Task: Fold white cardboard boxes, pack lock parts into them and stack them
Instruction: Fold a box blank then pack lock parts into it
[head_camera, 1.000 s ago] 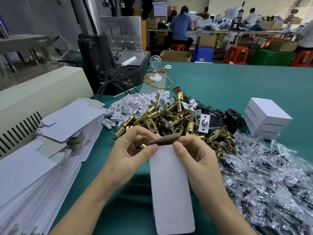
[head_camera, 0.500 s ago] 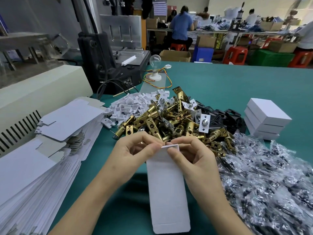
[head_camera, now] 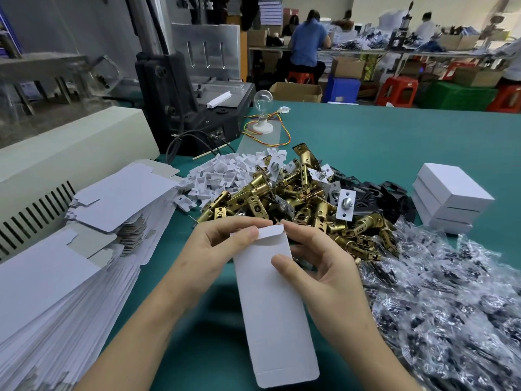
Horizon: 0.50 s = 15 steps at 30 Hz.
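Note:
I hold a long white cardboard box blank [head_camera: 270,306] over the green table, its far end raised toward the parts pile. My left hand [head_camera: 217,249] pinches the top flap at its left corner. My right hand [head_camera: 315,263] grips the right edge, thumb pressed on the face of the blank. Just beyond lies a heap of brass lock latches [head_camera: 296,198], with small white plastic pieces [head_camera: 225,176] to its left and black parts [head_camera: 377,196] to its right. Three closed white boxes [head_camera: 448,198] are stacked at the right.
A tall stack of flat white box blanks [head_camera: 70,263] fills the left side beside a cream machine housing [head_camera: 70,148]. Clear plastic bags of dark parts [head_camera: 451,306] spread at the right. A bulb on a wired socket [head_camera: 262,114] and a black press machine [head_camera: 191,88] stand behind.
The grey inner flap at the far end has been folded down into the blank. My right thumb has slid lower onto the blank's face, and the blank has shifted slightly left.

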Tool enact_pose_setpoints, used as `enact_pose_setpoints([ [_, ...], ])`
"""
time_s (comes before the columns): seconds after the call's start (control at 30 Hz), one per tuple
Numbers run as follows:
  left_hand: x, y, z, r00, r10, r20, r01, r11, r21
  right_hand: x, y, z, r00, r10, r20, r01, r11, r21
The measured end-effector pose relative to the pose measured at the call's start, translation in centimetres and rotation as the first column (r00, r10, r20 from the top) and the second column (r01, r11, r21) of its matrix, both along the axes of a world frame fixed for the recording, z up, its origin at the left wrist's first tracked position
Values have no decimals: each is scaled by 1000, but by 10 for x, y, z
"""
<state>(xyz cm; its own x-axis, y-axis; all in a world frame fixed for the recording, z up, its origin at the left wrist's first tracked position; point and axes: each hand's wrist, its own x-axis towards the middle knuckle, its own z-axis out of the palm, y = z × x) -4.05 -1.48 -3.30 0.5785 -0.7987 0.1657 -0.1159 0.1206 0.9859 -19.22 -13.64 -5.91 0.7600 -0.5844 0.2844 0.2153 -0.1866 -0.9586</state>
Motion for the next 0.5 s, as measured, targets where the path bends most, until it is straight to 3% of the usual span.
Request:
enact_pose_setpoints([
  [0.23, 3, 1, -1, 1000, 9, -22, -8, 999, 48, -1, 1, 0, 1000, -25, -3, 25, 995, -98],
  [0.5, 0, 0, 0, 998, -5, -63, 8, 999, 53, -2, 2, 3, 999, -33, 0, 33, 997, -70],
])
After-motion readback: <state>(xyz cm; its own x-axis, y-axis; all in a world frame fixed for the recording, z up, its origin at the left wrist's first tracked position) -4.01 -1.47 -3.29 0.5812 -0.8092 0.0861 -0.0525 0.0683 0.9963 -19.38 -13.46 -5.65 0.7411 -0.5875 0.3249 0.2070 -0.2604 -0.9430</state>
